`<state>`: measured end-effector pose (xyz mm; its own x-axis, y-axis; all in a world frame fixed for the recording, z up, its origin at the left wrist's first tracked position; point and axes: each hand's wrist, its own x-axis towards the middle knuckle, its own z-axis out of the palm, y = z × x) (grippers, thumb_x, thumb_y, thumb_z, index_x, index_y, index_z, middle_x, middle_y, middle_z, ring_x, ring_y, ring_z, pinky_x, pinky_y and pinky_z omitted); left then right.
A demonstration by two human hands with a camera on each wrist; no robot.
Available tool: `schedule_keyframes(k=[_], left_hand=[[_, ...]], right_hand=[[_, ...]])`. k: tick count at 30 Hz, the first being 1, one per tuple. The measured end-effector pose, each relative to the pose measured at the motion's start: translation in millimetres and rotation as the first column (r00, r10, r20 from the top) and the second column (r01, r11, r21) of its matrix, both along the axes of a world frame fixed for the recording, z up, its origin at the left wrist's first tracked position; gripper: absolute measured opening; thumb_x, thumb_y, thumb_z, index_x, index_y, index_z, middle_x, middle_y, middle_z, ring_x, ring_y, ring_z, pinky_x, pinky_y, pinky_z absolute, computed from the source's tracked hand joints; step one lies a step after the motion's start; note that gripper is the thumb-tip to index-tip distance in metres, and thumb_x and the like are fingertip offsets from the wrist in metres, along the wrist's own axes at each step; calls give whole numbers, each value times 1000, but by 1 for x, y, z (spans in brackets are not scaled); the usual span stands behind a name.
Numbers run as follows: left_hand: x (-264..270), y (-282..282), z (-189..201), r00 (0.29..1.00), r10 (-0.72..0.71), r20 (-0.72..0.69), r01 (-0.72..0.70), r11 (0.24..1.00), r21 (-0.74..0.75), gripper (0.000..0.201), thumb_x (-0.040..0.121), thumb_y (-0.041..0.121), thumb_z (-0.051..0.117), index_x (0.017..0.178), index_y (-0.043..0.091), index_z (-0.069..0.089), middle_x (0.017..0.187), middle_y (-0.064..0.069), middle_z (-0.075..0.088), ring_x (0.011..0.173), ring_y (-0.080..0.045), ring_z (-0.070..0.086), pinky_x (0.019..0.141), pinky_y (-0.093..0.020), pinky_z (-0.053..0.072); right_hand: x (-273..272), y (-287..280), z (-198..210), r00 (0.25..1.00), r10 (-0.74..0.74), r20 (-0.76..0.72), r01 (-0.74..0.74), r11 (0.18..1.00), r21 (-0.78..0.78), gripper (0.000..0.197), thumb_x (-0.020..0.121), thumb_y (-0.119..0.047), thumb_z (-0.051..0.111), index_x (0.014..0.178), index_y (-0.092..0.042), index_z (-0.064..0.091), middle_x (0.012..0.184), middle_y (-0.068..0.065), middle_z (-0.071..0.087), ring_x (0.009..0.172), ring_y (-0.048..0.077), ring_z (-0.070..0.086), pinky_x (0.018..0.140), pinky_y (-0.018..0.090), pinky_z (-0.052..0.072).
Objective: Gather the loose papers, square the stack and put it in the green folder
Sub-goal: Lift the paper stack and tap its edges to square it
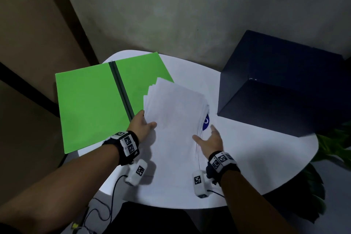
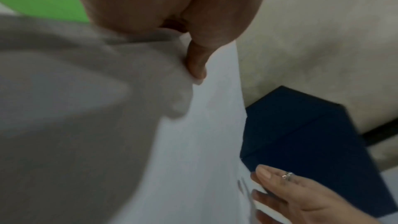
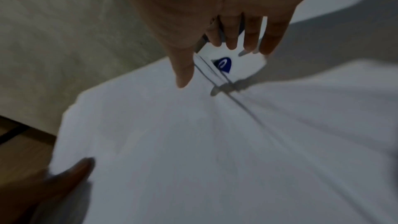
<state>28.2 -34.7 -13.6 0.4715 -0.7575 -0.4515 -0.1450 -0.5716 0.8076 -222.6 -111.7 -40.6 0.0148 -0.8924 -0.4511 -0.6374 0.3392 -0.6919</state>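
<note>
From the head view, the papers (image 1: 174, 112) lie fanned and unsquared across the tabletop (image 1: 266, 157), their far corner overlapping the open green folder (image 1: 85, 104) at its left edge; lifted now, I judge they would splay and slide off. The left wrist view shows the left hand (image 2: 193, 43) pinching the stack's edge, thumb on top. The right wrist view shows the right hand (image 3: 226, 23) spread, gripping nothing, so that side may droop.

Office-like corner: a round white counter (image 1: 247, 167) bearing a green folder (image 1: 85, 104), loose papers (image 1: 174, 104) and a dark blue box (image 1: 281, 89) (bare plaster wall (image 1: 171, 5) behind).
</note>
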Motion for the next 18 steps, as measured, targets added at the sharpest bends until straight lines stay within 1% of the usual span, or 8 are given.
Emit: schedule_keyframes(k=[3,5,8,10,12,14,15,18], left_hand=[[3,8,37,982,-8,-189,-43,965,-260,34,84,13,72,114,21,57,115,7,68,104,1,66,100,-29,50],[6,6,64,978,-42,-203,-38,926,-375,35,86,2,69,113,20,56,114,7,68,103,3,65,103,-29,48],[5,3,98,984,-47,-171,-53,844,-534,35,90,9,62,125,11,56,123,1,68,119,-13,61,109,-41,43],[-1,3,116,995,-13,-98,-51,779,-625,29,98,9,52,127,8,55,121,5,67,117,-8,61,105,-32,45],[-6,4,128,1000,4,-26,-21,713,-700,28,100,14,48,128,13,52,122,10,65,119,-7,59,104,-30,44],[-7,9,133,999,-28,29,40,701,-712,31,98,23,47,128,29,44,125,21,62,124,-1,54,108,-25,40],[-6,11,128,997,-66,37,73,719,-691,34,97,28,49,129,34,38,127,27,58,125,4,51,109,-23,38],[-4,16,108,988,-154,9,133,816,-562,61,85,61,56,133,35,28,137,12,53,128,-3,50,111,-39,41]], right_hand=[[-5,-19,38,903,-75,423,70,997,25,108,69,-16,88,153,-24,21,150,2,40,137,22,43,112,45,39],[-8,-31,72,802,-45,595,56,998,1,88,71,-9,84,146,-14,37,136,5,57,123,25,59,104,46,48],[-10,-35,118,824,49,564,91,972,-216,40,72,-24,84,100,0,69,100,11,73,98,29,70,93,46,55],[-12,-30,141,800,78,595,166,924,-343,69,63,-47,87,84,13,60,82,14,65,78,24,63,78,47,56],[-12,-18,160,791,96,604,223,874,-431,71,63,-49,87,77,14,57,73,11,62,70,20,58,68,39,53],[-12,-5,171,771,142,621,209,865,-457,26,70,-20,87,79,-3,69,77,-4,73,73,14,69,71,28,57],[-11,1,174,762,148,631,196,876,-442,21,70,-6,85,85,-12,72,82,-7,76,78,10,72,73,26,58],[-14,8,161,765,139,629,124,927,-355,54,65,6,85,111,-18,69,105,2,75,97,17,72,86,35,59]])
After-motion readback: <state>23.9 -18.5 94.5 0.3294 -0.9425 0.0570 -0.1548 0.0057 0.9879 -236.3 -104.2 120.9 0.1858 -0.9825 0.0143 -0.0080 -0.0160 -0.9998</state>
